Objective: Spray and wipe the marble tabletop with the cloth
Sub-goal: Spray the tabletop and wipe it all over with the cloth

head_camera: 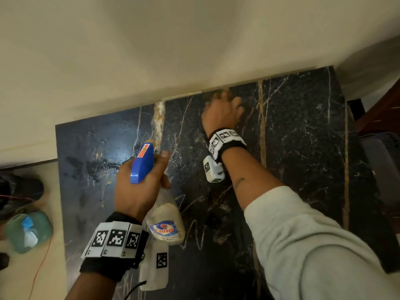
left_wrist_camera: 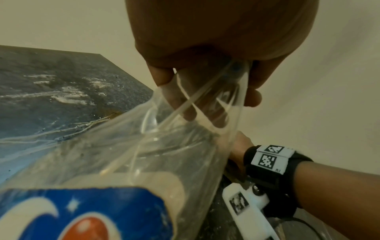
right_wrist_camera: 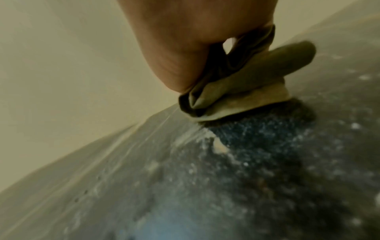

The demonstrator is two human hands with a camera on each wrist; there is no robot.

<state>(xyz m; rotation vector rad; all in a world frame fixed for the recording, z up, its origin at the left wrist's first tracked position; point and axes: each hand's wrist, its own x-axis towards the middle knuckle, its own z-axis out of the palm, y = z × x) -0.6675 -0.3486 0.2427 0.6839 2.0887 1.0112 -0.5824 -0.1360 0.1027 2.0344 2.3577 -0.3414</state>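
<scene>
The black marble tabletop (head_camera: 303,148) with white and gold veins fills the head view; its left part is wet (head_camera: 97,165). My left hand (head_camera: 140,187) grips the neck of a clear spray bottle (head_camera: 166,221) with a blue trigger head (head_camera: 141,163), held above the table's left half. In the left wrist view my fingers (left_wrist_camera: 164,78) wrap the bottle neck (left_wrist_camera: 205,104). My right hand (head_camera: 223,113) presses a bunched tan cloth (right_wrist_camera: 236,91) onto the marble (right_wrist_camera: 267,162) near the back edge by the wall; the cloth (head_camera: 218,94) is blurred in the head view.
A cream wall (head_camera: 173,50) borders the table's back edge. On the floor at left lie a green pouch (head_camera: 28,231), dark shoes (head_camera: 19,191) and a red wire (head_camera: 41,263). A dark basket (head_camera: 383,161) and wooden furniture (head_camera: 385,111) stand at the right.
</scene>
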